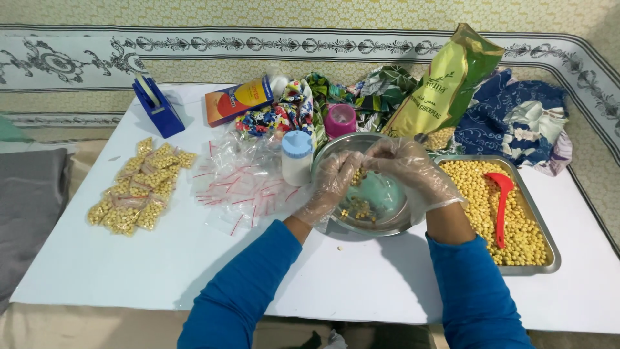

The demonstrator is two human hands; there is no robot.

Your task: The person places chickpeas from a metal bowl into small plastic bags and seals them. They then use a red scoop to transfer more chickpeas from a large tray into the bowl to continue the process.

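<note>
My left hand (329, 184) and my right hand (410, 169), both in clear plastic gloves, meet over a round steel bowl (387, 223). Between their fingertips they hold a small clear bag with chickpeas (357, 176) in it. A few loose chickpeas lie in the bowl's bottom. To the right, a rectangular steel tray (549, 249) is full of chickpeas, with a red scoop (501, 200) lying on them. Blue sleeves cover both forearms.
A pile of empty clear zip bags (236, 184) lies left of the bowl, and filled chickpea bags (139, 187) sit farther left. A white bottle (296, 157), pink cup (340, 119), green chickpea sack (445, 84), orange box (237, 99), blue tape dispenser (157, 105) and patterned cloths stand behind.
</note>
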